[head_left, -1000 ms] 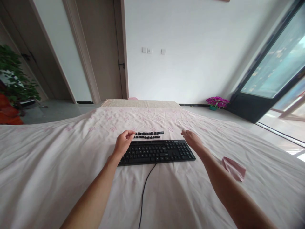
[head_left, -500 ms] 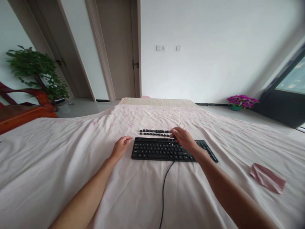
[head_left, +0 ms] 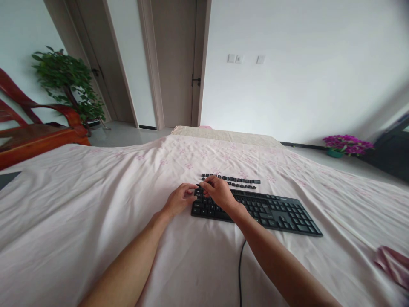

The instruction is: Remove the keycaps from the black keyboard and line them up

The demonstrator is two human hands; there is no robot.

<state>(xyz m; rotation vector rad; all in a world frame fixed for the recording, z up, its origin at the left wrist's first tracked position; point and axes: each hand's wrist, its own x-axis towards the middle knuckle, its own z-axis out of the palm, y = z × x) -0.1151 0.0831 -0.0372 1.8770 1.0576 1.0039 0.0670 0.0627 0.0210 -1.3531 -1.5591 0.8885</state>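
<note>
The keyboard (head_left: 262, 209) lies on the sheet (head_left: 111, 200) in the lower middle of the frame, its long axis running across the picture and dropping a little toward the right. Both hands meet at its left end. The left hand (head_left: 179, 199) is just outside that end, so the keyboard stretches away to its right; its thumb and forefinger stand apart, tips at the upper left corner. The right hand (head_left: 220, 191) is over the keyboard's upper left part, its wrist and forearm crossing the keys from the lower right. Its thumb and forefinger are drawn together in a pinch. A small dark bit shows between the two hands, but whether either grips it I cannot tell. Just above the keyboard, two rows of loose keycaps (head_left: 234, 179) run nearly parallel to it, partly hidden at the left by the right hand. The cable (head_left: 240, 268) runs down to the bottom edge.

A faint pale mark sits near the keyboard's upper right edge, too small to read; the key legends cannot be read either.
</note>
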